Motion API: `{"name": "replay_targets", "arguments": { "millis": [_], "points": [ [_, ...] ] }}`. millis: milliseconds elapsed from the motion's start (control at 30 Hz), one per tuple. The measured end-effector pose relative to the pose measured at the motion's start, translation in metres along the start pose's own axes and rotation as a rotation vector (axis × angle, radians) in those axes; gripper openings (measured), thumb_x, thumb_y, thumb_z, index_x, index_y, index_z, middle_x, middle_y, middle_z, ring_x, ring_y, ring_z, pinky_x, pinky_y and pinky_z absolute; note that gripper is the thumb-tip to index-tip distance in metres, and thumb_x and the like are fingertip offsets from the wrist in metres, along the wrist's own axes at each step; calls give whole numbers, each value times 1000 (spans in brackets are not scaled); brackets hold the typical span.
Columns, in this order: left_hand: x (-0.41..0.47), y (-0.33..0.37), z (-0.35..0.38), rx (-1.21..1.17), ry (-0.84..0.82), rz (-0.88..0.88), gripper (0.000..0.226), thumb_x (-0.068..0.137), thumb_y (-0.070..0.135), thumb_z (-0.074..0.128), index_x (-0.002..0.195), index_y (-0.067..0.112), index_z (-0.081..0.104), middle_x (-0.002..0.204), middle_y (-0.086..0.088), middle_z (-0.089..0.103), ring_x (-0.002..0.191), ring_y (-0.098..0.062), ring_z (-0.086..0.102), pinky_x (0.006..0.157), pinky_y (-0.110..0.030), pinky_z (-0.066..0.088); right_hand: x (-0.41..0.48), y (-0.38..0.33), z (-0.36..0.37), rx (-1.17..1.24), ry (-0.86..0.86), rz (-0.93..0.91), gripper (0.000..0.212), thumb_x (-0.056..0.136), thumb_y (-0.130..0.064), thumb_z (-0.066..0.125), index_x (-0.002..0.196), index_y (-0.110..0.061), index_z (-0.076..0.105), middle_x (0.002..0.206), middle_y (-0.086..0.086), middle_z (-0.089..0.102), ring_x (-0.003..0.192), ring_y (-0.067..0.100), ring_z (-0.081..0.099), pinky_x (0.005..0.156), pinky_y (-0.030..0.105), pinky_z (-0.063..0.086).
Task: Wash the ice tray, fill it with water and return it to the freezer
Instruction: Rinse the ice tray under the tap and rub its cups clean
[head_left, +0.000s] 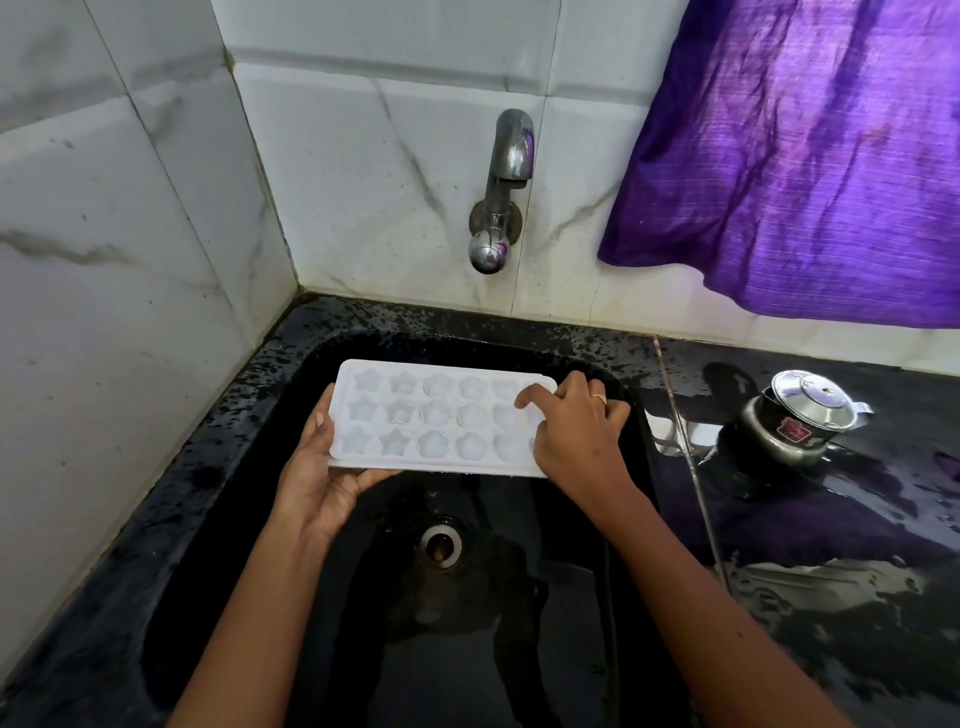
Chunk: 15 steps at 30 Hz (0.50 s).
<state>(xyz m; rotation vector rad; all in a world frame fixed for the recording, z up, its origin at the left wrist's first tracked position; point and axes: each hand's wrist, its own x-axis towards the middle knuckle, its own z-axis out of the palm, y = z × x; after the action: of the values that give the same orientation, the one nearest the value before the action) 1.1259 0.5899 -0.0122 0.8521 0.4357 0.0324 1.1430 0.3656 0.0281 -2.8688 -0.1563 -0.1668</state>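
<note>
A white plastic ice tray (431, 415) with star and flower shaped wells is held level over the black sink (218, 519), below the tap. My left hand (322, 467) grips its left end from underneath, thumb on the rim. My right hand (576, 426) lies over the tray's right end, with the index finger bent and its tip in a well near the far right. I cannot tell whether the wells hold water. No water runs from the steel tap (501, 192) on the tiled wall.
The sink drain (440, 543) lies below the tray. A small steel lidded pot (800, 415) stands on the wet black counter to the right. A purple cloth (810, 156) hangs at the upper right. White marble tiles close off the left and back.
</note>
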Motion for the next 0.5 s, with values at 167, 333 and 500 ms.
{"name": "replay_targets", "arguments": {
  "millis": [167, 333, 500],
  "points": [
    [-2, -3, 3, -11, 5, -10, 30, 101, 26, 35, 124, 30, 52, 111, 3, 65, 95, -23, 64, 53, -46, 57, 2, -10, 5, -12, -135, -3, 54, 87, -1, 38, 124, -36, 55, 114, 4, 37, 114, 25, 34, 95, 39, 22],
    [-3, -2, 3, -13, 11, -5, 29, 102, 26, 34, 124, 30, 51, 107, 4, 65, 93, -23, 64, 51, -45, 57, 1, -10, 8, -8, -159, -10, 54, 87, 1, 37, 122, -36, 56, 113, 4, 38, 115, 26, 34, 96, 40, 22],
    [-1, -4, -1, -3, 13, -3, 36, 102, 27, 33, 136, 28, 46, 114, 2, 64, 98, -24, 63, 53, -46, 57, 0, -3, 8, -40, -149, -15, 54, 88, -2, 39, 121, -41, 56, 102, -1, 29, 114, 25, 34, 95, 39, 21]
  ]
}}
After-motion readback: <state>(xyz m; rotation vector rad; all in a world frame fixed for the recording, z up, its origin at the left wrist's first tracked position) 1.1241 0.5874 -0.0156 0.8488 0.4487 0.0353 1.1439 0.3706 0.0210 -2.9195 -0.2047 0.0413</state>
